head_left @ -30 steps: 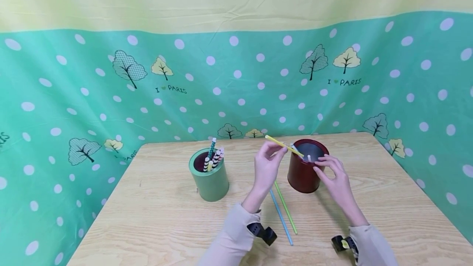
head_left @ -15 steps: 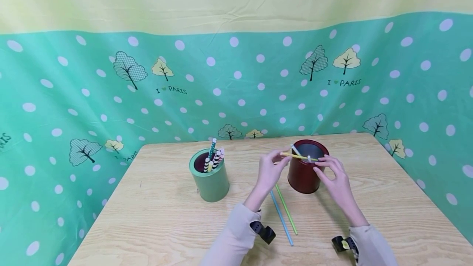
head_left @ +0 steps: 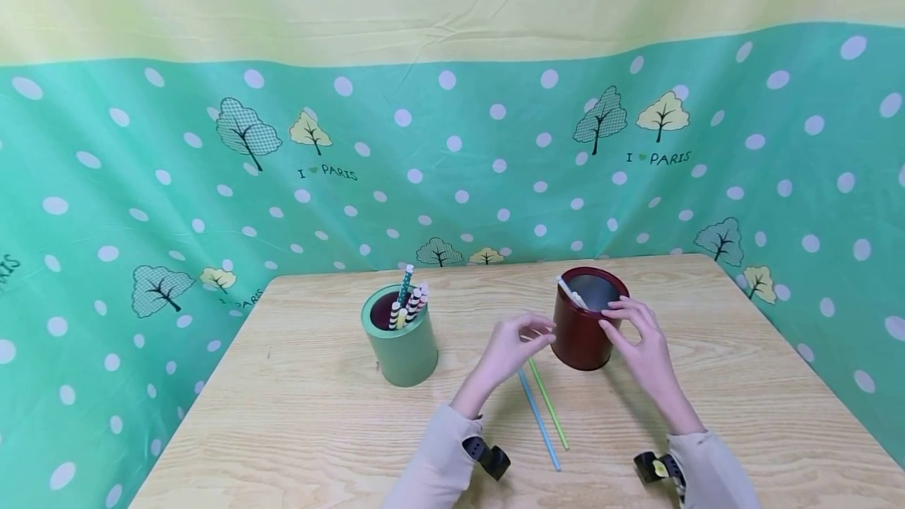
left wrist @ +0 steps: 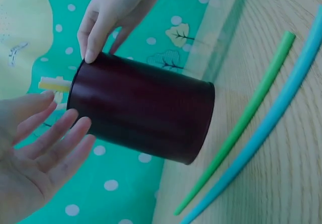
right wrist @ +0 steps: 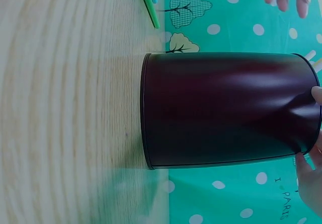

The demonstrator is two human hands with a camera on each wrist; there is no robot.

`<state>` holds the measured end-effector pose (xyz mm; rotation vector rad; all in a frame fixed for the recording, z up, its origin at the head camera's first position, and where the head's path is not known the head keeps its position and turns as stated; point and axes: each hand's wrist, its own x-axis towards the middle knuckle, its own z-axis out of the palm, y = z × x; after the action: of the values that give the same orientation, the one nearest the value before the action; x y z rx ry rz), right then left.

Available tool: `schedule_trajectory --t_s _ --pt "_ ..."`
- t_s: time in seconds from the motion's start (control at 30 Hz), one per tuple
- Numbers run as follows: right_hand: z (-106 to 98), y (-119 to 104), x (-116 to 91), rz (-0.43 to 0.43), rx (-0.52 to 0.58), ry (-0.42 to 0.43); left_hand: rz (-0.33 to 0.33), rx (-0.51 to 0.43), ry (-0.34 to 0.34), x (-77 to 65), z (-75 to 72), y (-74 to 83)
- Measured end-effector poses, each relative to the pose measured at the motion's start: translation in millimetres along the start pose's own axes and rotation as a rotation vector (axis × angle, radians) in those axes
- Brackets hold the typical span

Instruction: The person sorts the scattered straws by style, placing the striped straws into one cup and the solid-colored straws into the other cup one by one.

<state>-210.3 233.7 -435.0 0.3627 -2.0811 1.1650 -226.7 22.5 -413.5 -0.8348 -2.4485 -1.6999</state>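
A dark red cylindrical canister (head_left: 583, 346) stands upright at the right of the table. My right hand (head_left: 645, 340) grips its rim from the right side. Just left of the canister hovers my left hand (head_left: 518, 346), fingers loosely bent, with nothing in it. White straws (head_left: 569, 292) lean inside against the left rim. A yellow-sided straw end (left wrist: 54, 87) pokes out of the mouth in the left wrist view; its lower length is hidden. On the table below my left hand lie a green straw (head_left: 549, 405) and a blue straw (head_left: 540, 422), side by side.
A green canister (head_left: 404, 356) stands on the left half of the table, holding several striped and dotted straws (head_left: 412, 303). A polka-dot curtain (head_left: 452, 179) hangs behind the wooden table (head_left: 297, 415).
The yellow straw went from my left hand into the dark red canister. My left hand then let go and moved down and slightly away. My right hand stayed on the rim.
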Motion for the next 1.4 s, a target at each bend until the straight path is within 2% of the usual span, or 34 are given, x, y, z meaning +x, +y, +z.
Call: schedule_trajectory --t_s 0.13,0.43,0.8,1.0,1.17,1.4 --pt "0 1 0 -0.015 0.004 -0.005 0.000 0.026 -0.082 -4.8 -2.1 -3.8" --pt "0 2 0 -0.008 0.011 -0.007 0.005 0.105 -0.200 -10.8 -6.0 -12.2" --pt "1 2 1 -0.008 0.012 -0.005 -0.061 0.208 -0.360 -18.2 -9.7 -22.2" --pt "1 1 1 0.004 0.015 0.001 -0.061 0.241 -0.423 -21.9 -9.8 -27.0" --pt "0 1 0 0.002 0.015 0.001 -0.064 0.305 -0.473 -24.0 -10.5 -31.3" --pt "0 4 0 -0.010 0.008 0.002 -0.043 0.363 -0.504 -25.6 -11.5 -35.0"
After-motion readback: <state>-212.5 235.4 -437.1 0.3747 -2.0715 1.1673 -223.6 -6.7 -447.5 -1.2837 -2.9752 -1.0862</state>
